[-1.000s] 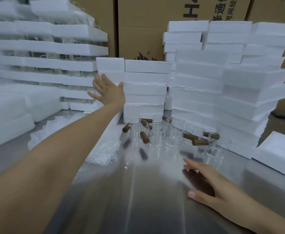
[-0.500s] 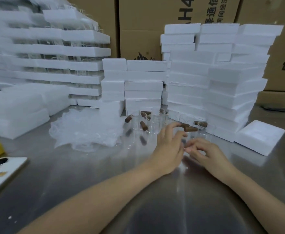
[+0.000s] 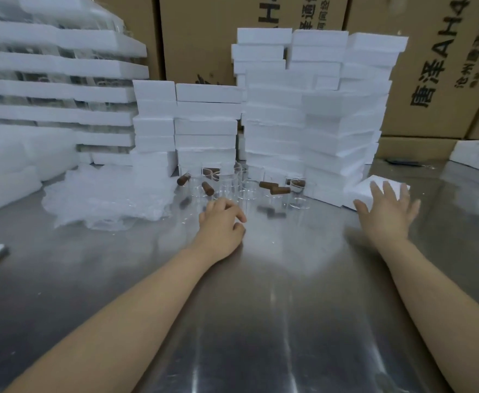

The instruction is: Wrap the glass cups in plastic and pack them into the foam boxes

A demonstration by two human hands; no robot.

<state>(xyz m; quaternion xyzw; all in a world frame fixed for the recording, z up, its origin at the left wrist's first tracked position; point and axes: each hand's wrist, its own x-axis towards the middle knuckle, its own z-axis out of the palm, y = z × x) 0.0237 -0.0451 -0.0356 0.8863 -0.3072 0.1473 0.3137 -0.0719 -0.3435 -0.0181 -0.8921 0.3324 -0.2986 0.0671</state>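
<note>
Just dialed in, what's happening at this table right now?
A person is packing at a steel table. The right hand, fingers spread, is at a loose foam box beside the foam stacks. The left hand sits curled by the wooden-handled glass cups; whether it grips one is unclear. A plastic heap lies left.

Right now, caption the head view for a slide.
Right hand, fingers spread, at a loose foam box; left hand, fingers curled, beside glass cups on the metal table.
</note>
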